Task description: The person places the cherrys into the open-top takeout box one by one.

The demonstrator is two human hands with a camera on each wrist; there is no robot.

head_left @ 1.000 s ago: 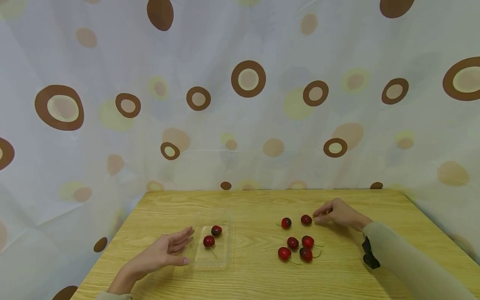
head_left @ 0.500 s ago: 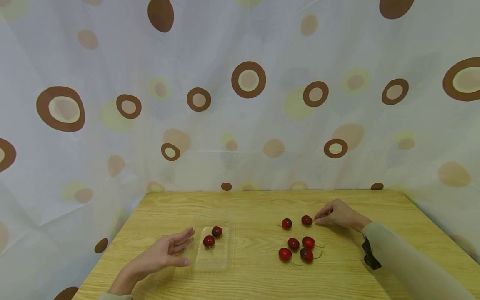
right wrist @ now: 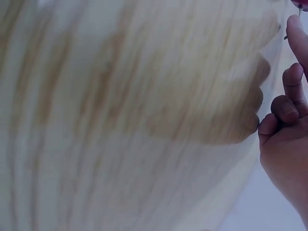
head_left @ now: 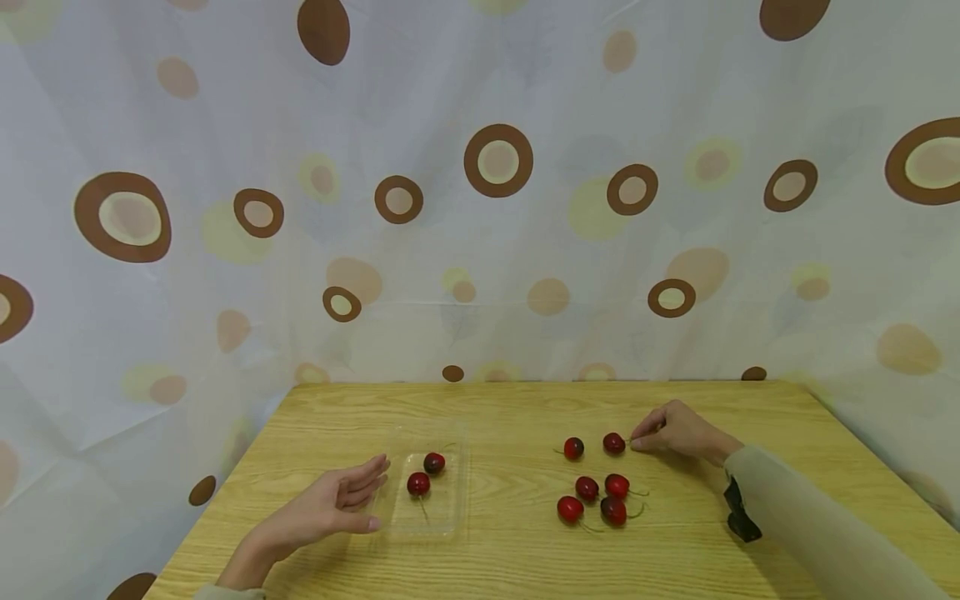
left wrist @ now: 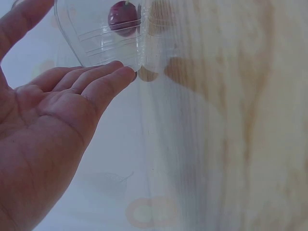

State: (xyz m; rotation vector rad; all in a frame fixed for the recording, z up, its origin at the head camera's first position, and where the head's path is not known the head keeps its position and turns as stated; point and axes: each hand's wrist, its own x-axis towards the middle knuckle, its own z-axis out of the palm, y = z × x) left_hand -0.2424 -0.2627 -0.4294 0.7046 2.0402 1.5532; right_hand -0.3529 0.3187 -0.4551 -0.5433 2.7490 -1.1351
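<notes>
At the right, my right hand [head_left: 678,432] pinches the stem of a dark red cherry [head_left: 613,443] between thumb and fingertips; the fruit is at or very near the table top. In the right wrist view a sliver of red cherry [right wrist: 301,4] shows beyond the fingertips, and the other fingers are curled. My left hand [head_left: 330,507] is beside the left wall of a clear plastic container [head_left: 431,528], its fingers extended and the thumb apart. In the left wrist view the fingertips [left wrist: 126,73] are at the container's wall. Two cherries [head_left: 418,483] lie inside the container.
Left of the pinched cherry lies another cherry [head_left: 573,448]. Nearer the front is a cluster of several cherries [head_left: 587,488] with green stems. All rest on a wood-grain table [head_left: 510,558], with a patterned curtain [head_left: 495,250] behind it.
The right fingertips have closed on the cherry's stem, with only a very slight shift of the hand and cherry. The left hand and container stay where they were.
</notes>
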